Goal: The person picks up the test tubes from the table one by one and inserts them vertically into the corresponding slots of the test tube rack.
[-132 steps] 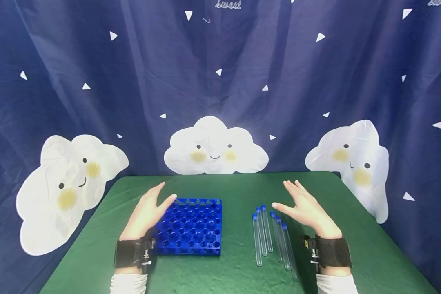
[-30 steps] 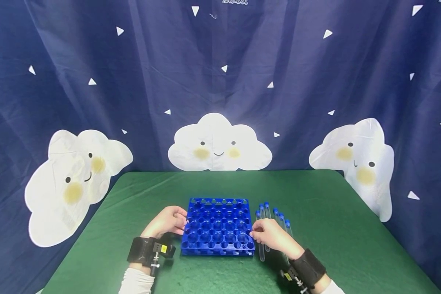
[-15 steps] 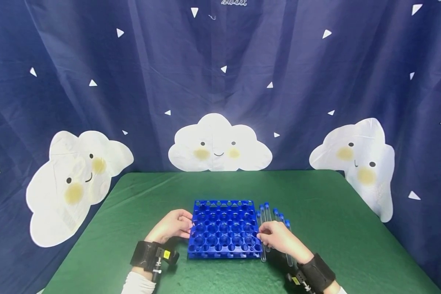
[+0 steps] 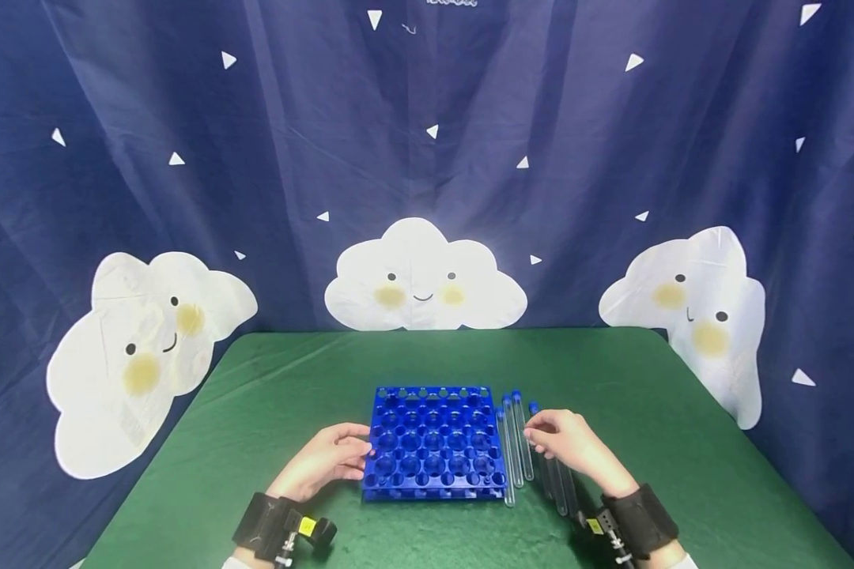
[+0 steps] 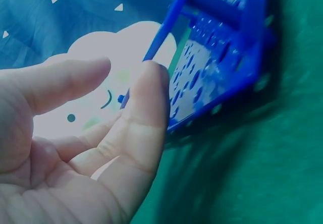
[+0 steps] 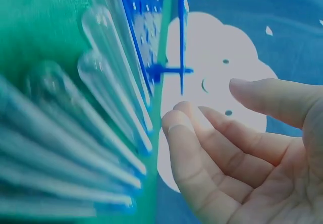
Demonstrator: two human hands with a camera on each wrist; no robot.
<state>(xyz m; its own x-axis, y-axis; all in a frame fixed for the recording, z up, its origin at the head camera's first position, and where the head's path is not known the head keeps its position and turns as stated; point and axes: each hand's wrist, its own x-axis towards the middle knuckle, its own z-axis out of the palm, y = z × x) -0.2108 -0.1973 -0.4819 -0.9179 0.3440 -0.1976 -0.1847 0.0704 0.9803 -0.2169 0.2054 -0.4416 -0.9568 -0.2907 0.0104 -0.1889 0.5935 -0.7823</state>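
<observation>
A blue plastic test tube rack (image 4: 434, 442) with rows of round holes stands on the green table. At its left side is my left hand (image 4: 323, 458); in the left wrist view the fingertips (image 5: 151, 82) lie against or close to the rack's edge, with the thumb held apart. My right hand (image 4: 572, 442) hovers above the right-hand tubes, its fingers loosely bent and nothing between them and the thumb. Several clear test tubes (image 4: 510, 466) with blue caps lie just right of the rack, some partly hidden by that hand. Their rounded ends (image 6: 98, 19) show in the right wrist view.
The green tabletop (image 4: 292, 371) reaches back to a dark blue curtain (image 4: 427, 103) printed with white clouds and small triangles. The leftmost tube lies close against the rack's right side.
Over these seconds both hands came to the rack's sides and the rack shifted right, nearer the tubes. Since half a second ago, my right hand has left it and moved right; my left thumb has come away.
</observation>
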